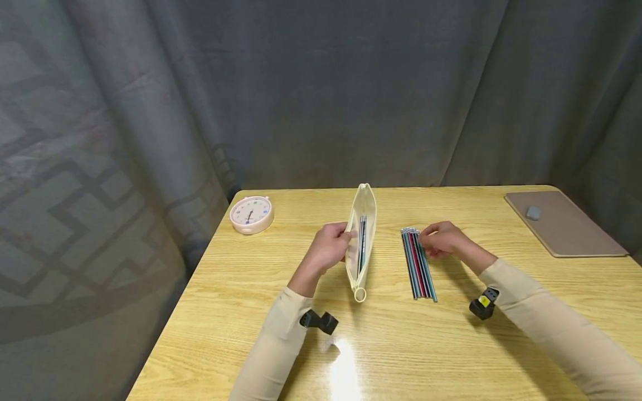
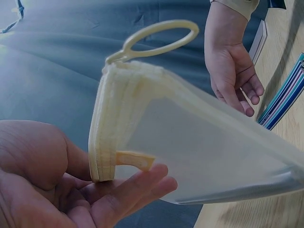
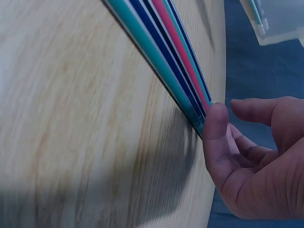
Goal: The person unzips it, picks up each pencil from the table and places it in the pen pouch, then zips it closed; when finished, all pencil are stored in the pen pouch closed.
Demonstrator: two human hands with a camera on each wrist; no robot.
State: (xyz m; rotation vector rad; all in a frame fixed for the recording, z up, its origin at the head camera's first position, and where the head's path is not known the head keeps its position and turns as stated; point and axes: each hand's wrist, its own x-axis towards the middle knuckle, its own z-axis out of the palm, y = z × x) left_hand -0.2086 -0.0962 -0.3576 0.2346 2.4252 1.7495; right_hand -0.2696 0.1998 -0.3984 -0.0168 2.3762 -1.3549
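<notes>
A translucent zip pouch point(image 1: 371, 223) with cream edging stands upright, its mouth spread, and my left hand point(image 1: 328, 245) grips it by the left side. Thumb and fingers pinch its zipped edge in the left wrist view, near a yellow tab point(image 2: 135, 160) and a cream ring point(image 2: 164, 38). A few dark pencils point(image 1: 362, 242) lie inside the pouch. To its right, a row of several pencils point(image 1: 418, 267) in teal, navy and pink lies on the table. My right hand point(image 1: 441, 239) is at their far end, a fingertip right at the pencil ends and the thumb apart from it.
A round pink clock point(image 1: 252, 215) lies at the table's back left. At the right, a brownish flat board point(image 1: 572, 225) bears a small grey block point(image 1: 533, 213). Grey curtains point(image 1: 331, 94) hang behind the wooden table point(image 1: 220, 323).
</notes>
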